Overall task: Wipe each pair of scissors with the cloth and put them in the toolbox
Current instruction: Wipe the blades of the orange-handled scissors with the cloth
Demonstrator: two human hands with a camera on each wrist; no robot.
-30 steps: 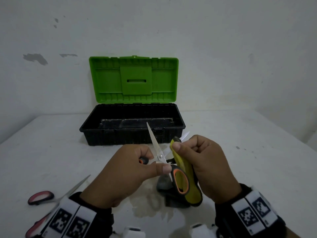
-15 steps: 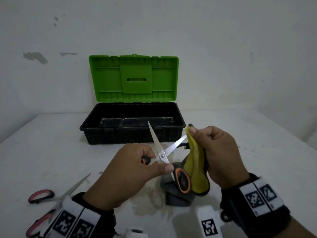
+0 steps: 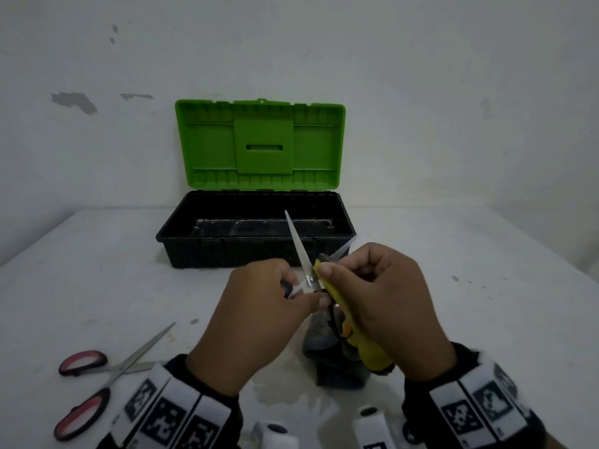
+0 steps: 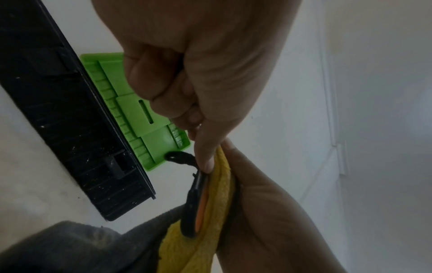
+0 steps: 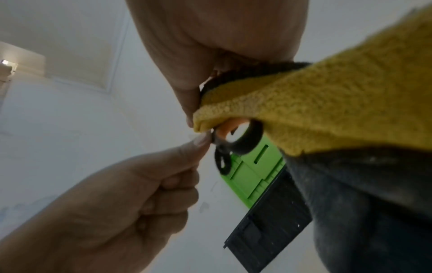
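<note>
Head view: green-lidded toolbox (image 3: 256, 244) stands open on the table (image 3: 453, 303). Nearer, left hand (image 3: 256, 322) pinches orange-handled scissors (image 3: 299, 251), blades apart; right hand (image 3: 389, 306) pinches yellow cloth (image 3: 359, 341) round one blade. Red-handled scissors (image 3: 97, 380) lie left.

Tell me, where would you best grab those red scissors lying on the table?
By the handles. The red scissors lie flat and open at the table's near left, loops toward the person, blades pointing away toward the toolbox. Probably best come from above on the near side and pinch one loop or the pivot, clear of the points.
</note>
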